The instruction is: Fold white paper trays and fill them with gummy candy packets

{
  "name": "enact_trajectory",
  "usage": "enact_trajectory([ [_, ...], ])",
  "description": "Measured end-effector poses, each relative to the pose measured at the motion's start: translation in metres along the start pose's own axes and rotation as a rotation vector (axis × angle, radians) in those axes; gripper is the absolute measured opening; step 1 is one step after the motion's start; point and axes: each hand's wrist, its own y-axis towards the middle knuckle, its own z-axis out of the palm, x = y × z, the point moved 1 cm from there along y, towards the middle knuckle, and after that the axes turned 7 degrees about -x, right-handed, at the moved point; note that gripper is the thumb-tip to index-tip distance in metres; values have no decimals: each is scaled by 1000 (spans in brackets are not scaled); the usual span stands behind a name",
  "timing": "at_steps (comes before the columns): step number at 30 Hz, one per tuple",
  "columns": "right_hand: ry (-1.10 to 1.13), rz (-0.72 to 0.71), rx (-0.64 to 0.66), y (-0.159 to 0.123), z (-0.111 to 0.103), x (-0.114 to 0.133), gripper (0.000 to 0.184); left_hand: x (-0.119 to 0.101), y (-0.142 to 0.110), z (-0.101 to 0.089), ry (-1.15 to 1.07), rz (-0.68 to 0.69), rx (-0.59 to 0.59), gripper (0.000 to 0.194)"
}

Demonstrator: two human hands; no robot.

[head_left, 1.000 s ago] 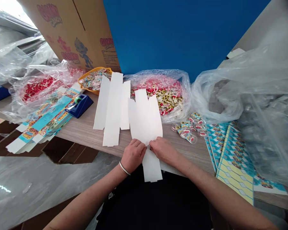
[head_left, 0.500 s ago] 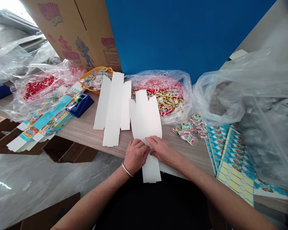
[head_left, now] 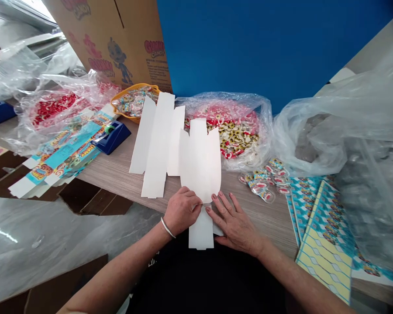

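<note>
A white unprinted card blank (head_left: 199,168) lies on the wood-grain table (head_left: 111,174), its lower end running toward me. My left hand (head_left: 181,210), with a thin bangle on its wrist, grips the blank's lower part near the middle. My right hand (head_left: 236,224) rests beside that lower part with its fingers spread, the fingertips at the blank's edge and holding nothing. A second white blank (head_left: 157,144) lies flat just beyond and to the left, not touching either hand.
Printed carton blanks (head_left: 65,152) and a blue tape dispenser (head_left: 113,137) sit to the left. Behind are a yellow basket (head_left: 134,100) of packets and a plastic bag of candy (head_left: 229,131). Loose packets (head_left: 263,181) and a stack of printed sheets (head_left: 324,226) lie right.
My right hand has lifted off the blank's middle and moved down to the right, its fingers now spread. My left hand stays on the blank. The view has shifted slightly.
</note>
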Motion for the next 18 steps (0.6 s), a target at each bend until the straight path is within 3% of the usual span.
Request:
enact_trajectory([
  [4, -61, -16, -148, 1, 3, 6, 71, -2, 2, -5, -7, 21, 41, 17],
  [8, -117, 82, -241, 6, 1, 11, 46, -11, -1, -1, 72, -1, 17, 17],
  [13, 114, 132, -289, 20, -2, 6, 32, -16, -2, 1, 81, -49, 95, 22],
  [15, 224, 169, -314, 25, -2, 6, 29, -15, 0, -2, 39, -74, 146, 14],
  [18, 296, 243, -347, 27, -1, 9, 27, -13, 5, -11, -66, -118, 189, 30],
])
